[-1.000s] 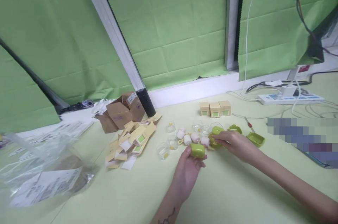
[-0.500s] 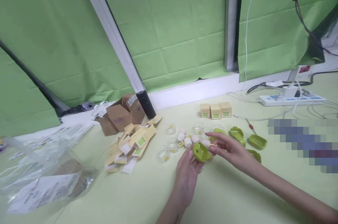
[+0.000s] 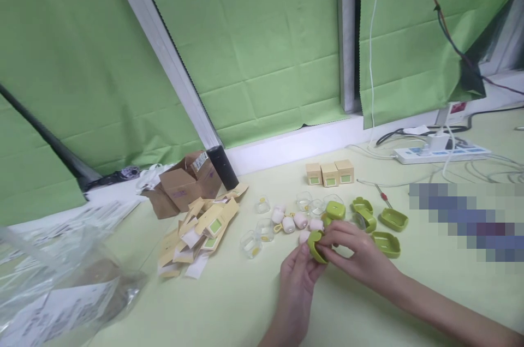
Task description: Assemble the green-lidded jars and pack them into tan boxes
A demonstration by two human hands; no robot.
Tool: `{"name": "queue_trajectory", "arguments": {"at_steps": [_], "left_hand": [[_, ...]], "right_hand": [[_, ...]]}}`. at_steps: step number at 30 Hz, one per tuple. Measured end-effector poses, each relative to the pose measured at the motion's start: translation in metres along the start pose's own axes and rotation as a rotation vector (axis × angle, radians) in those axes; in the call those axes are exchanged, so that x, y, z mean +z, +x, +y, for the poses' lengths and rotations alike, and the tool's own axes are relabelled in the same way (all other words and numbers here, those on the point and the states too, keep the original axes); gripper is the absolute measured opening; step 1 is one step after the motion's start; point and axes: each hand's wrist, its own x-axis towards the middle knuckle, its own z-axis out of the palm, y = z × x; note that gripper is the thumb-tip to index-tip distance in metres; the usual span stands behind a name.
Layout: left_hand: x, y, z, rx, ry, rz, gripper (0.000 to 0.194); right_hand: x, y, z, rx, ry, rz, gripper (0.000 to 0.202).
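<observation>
While the left hand [image 3: 295, 279] gripped a green case [image 3: 314, 246], the right hand [image 3: 362, 251] touched its open side — any grasp there not discernible.

Looks like a makeshift workshop table [image 3: 196, 309] to me, whether in a home or an office I can't tell. Clear plastic pieces [image 3: 265, 231] sit left of the left hand [image 3: 297, 276] and its grip, a heap of small cartons [image 3: 216, 225] farther left, brown cardboard box [image 3: 180, 189] beyond that. Power strip [image 3: 409, 156] is well off to the grip's right, green sheets [image 3: 278, 36] hang way behind it.
</observation>
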Motion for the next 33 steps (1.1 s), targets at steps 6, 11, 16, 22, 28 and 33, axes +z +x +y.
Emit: {"name": "queue_trajectory", "arguments": {"at_steps": [6, 11, 16, 22, 28, 33], "left_hand": [[-0.004, -0.001, -0.001, 0.005, 0.043, 0.025, 0.019], [-0.004, -0.001, 0.001, 0.006, 0.054, 0.019, 0.022], [0.0, -0.001, 0.004, -0.004, -0.019, -0.059, 0.025], [-0.007, 0.001, 0.001, -0.023, 0.184, 0.015, 0.02], [-0.016, 0.01, -0.007, 0.076, 0.305, 0.02, 0.027], [-0.011, 0.008, -0.003, 0.077, 0.29, -0.077, 0.032]], "right_hand": [[-0.001, -0.001, 0.002, -0.08, -0.036, -0.115, 0.024], [-0.001, 0.0, -0.001, -0.029, 0.014, -0.162, 0.022], [-0.004, 0.002, -0.01, 0.091, 0.095, -0.063, 0.015], [-0.007, 0.0, -0.009, 0.165, 0.152, -0.068, 0.012], [-0.011, 0.001, -0.012, 0.165, 0.184, -0.143, 0.016], [-0.022, 0.003, -0.017, 0.027, 0.141, -0.147, 0.042]]}}
